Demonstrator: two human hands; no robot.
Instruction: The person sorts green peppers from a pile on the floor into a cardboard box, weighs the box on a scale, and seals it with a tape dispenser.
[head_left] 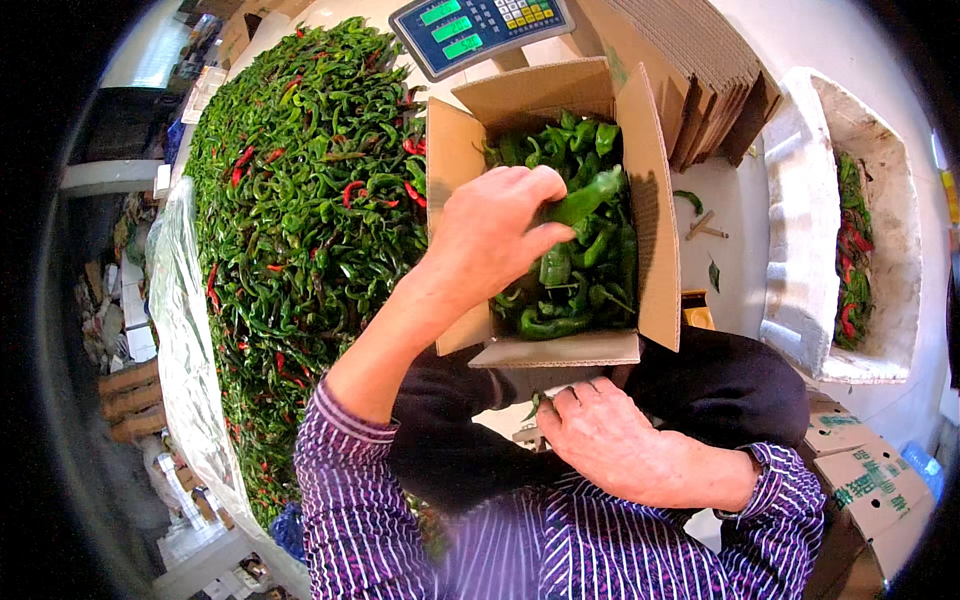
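An open cardboard box [656,215] stands in front of me with its flaps up, holding many green peppers [575,270]. Over its left side reaches my left hand [495,222], closed with thumb and fingers round a long green pepper [588,197], whose end points to the upper right. Below the box's near flap, my right hand [612,437] is closed above my lap. Only a small green tip of a pepper [533,406] shows past its fingers; the rest is hidden. A large heap of green peppers with some red ones [310,190] lies to the left of the box.
Behind the box is a digital scale display [470,35]. Flattened cardboard boxes [700,70] are stacked at the far right of it. A white foam box [800,240] with discarded peppers stands on the right. Clear plastic sheeting [190,330] edges the heap. Printed cartons [865,475] lie at lower right.
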